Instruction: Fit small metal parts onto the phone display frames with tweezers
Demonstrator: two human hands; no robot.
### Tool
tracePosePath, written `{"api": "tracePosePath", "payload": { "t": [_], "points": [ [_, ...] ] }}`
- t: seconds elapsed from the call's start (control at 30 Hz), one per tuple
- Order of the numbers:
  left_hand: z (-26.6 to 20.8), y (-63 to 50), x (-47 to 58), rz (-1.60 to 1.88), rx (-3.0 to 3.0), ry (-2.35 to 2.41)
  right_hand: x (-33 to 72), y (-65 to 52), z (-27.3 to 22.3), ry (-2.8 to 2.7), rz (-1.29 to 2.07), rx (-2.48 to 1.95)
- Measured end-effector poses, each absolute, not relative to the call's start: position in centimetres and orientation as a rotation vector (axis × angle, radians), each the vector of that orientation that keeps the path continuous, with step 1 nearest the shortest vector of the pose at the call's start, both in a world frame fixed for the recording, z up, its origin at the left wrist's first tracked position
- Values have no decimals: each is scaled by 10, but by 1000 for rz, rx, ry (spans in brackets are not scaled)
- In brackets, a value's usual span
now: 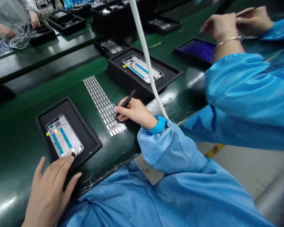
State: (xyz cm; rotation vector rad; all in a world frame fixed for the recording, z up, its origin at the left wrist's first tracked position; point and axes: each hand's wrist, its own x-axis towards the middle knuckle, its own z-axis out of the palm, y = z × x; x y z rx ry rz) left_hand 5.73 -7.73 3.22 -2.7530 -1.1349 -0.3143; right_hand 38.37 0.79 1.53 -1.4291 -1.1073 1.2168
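My right hand (130, 111) is closed in a pinch around black tweezers (127, 100). Their tip points down at a sheet of small silver stickers (100, 102), laid out in rows on the green table. Over to the left, a phone frame (65, 134) with two blue strips and a yellow tab lies in a black foam tray (86, 138). With fingers spread, my left hand (50, 186) rests at the near edge of that tray, its fingertips at the lower end of the phone frame. Whether they press on it I cannot tell.
A stack of black trays (172, 73) behind holds another phone frame (142, 67). A white cable (144, 47) hangs down in front of it. At right, a co-worker's hands (223, 26) are above a tray with a purple-blue panel (196, 50). Other people's hands (4, 30) show far left.
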Motion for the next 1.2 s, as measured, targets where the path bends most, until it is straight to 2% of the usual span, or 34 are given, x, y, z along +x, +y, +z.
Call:
{"api": "tracePosePath", "payload": {
  "t": [0.07, 0.17, 0.37, 1.2],
  "points": [
    [42, -64, 78, -341, -2800, -1102, 386, 1, 11, -1129, 1219, -1449],
    [50, -31, 121, -152, -3057, -823, 387, -2, 7, -1170, 1204, -1465],
    [37, 15, 174, 73, -3176, -536, 387, -4, 6, -1249, 1209, -1455],
    [28, 13, 178, 8, -3228, -583, 386, -9, 6, -1231, 1207, -1514]
  ]
}}
